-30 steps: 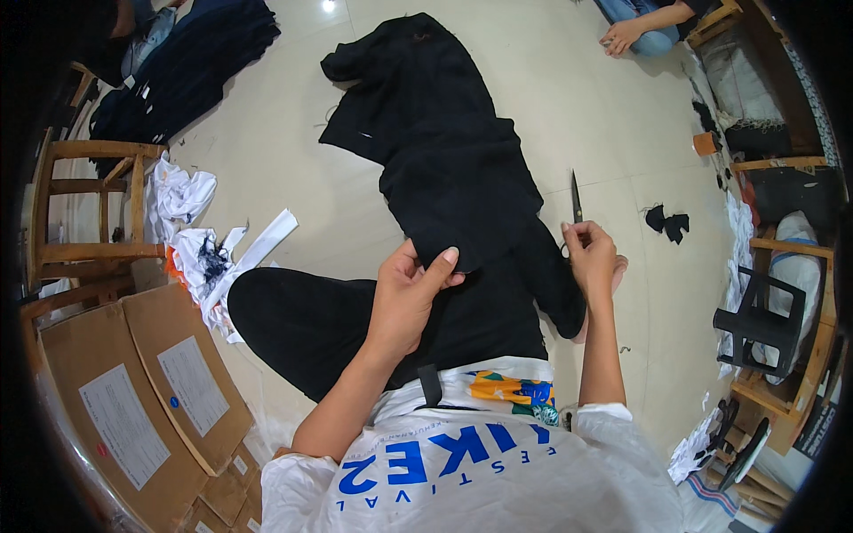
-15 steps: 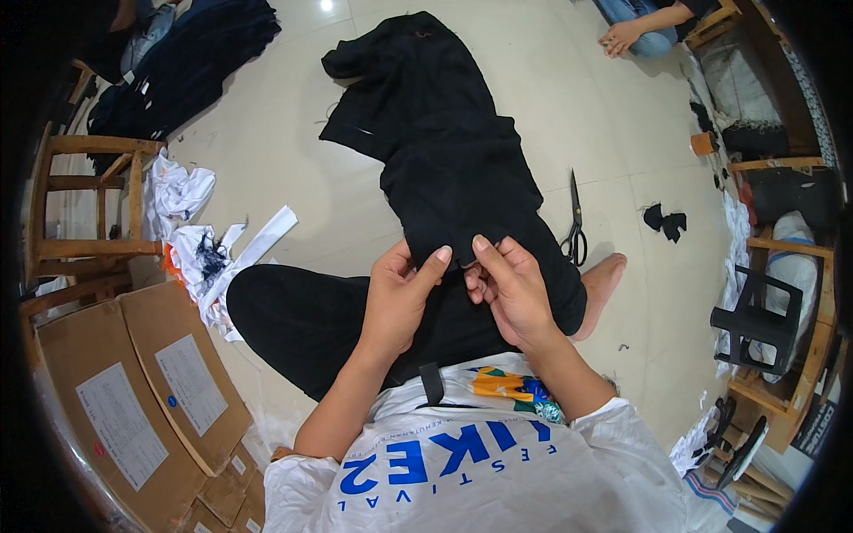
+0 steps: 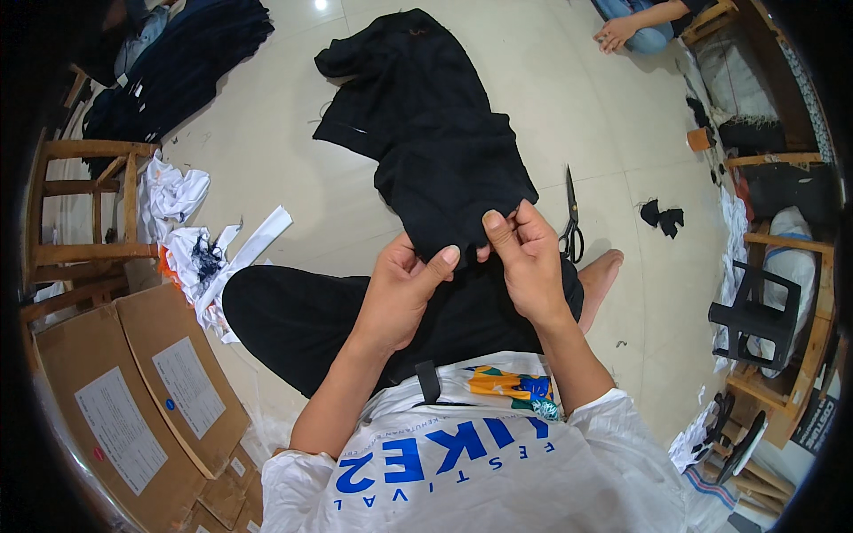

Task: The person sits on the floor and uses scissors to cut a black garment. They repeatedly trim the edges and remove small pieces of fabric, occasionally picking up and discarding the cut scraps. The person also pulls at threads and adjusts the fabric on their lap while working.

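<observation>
A long piece of black clothing stretches over the pale floor from the far middle to my lap; its exact kind I cannot tell. My left hand is closed on its near edge, thumb on top and fingers folded beneath. To the right, my right hand pinches the same edge between thumb and fingers, a little higher. A short stretch of cloth runs between the two thumbs. Beyond my right hand, black-handled scissors lie on the floor, blades pointing away, touched by neither hand.
Black scraps lie right of the scissors. At left are a wooden stool, white cloth pieces and cardboard boxes. A dark clothing pile sits far left. Another person's hand shows far right; a black plastic stool stands at right.
My right hand has moved up and slightly right along the cloth's edge, its fingers now turned upward. My left hand keeps its hold, nearly still. The whole view has shifted a little.
</observation>
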### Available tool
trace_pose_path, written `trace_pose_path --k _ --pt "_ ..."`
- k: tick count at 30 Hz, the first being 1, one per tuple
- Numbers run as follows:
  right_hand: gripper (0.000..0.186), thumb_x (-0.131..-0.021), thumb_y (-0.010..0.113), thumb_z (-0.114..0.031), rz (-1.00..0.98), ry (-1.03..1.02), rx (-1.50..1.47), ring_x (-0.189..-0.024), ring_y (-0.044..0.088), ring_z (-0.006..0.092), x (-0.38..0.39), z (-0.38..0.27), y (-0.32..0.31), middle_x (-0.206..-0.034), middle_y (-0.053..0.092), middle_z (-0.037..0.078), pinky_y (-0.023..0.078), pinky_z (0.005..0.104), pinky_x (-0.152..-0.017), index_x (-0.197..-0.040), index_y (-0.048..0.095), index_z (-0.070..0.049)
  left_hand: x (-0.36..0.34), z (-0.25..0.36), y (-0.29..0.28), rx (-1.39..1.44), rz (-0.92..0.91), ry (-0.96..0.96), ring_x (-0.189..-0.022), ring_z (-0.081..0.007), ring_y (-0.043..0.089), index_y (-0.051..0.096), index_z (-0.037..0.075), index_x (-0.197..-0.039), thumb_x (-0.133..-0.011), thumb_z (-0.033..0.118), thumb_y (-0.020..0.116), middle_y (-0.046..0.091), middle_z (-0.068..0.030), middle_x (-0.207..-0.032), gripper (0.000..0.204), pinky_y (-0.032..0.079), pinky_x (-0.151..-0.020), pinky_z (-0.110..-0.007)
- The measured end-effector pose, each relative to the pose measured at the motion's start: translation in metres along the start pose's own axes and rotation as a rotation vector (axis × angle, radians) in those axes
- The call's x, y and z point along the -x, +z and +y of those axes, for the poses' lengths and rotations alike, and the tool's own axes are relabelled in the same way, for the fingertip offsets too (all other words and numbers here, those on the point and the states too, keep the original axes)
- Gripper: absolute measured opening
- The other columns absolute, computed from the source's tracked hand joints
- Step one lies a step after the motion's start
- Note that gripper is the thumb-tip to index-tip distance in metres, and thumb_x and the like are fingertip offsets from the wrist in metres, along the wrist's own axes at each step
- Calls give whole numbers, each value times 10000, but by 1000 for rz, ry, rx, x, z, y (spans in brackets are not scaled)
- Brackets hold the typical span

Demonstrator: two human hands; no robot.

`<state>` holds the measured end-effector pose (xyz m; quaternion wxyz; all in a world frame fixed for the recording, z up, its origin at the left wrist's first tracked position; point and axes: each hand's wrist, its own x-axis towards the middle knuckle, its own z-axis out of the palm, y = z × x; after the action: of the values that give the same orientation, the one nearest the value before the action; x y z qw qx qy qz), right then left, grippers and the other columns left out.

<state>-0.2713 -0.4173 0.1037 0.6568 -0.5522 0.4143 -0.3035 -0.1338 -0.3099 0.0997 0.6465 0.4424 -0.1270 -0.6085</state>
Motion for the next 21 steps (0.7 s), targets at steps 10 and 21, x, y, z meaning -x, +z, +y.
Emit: trace_pose_path --k 10,21 --pt "301 -1043 649 -230 -197 -90 -100 -697 599 27 -2 -36 11 -751 525 -31 523 205 -635 -842 492 -69 -11 9 11 464 -106 77 -1056 -202 673 549 51 -1352 -1088 406 503 680 -116 -1231 444 547 -838 -325" --pt "362 -1029 674 -306 -225 -145 -128 -668 511 27 -17 -61 16 -719 526 -42 431 208 -626 -797 511 -81 10 41 8 157 44 367 -1285 -257 608 507 15 -1432 -1078 212 545 621 -145 -1383 407 485 -1109 -429"
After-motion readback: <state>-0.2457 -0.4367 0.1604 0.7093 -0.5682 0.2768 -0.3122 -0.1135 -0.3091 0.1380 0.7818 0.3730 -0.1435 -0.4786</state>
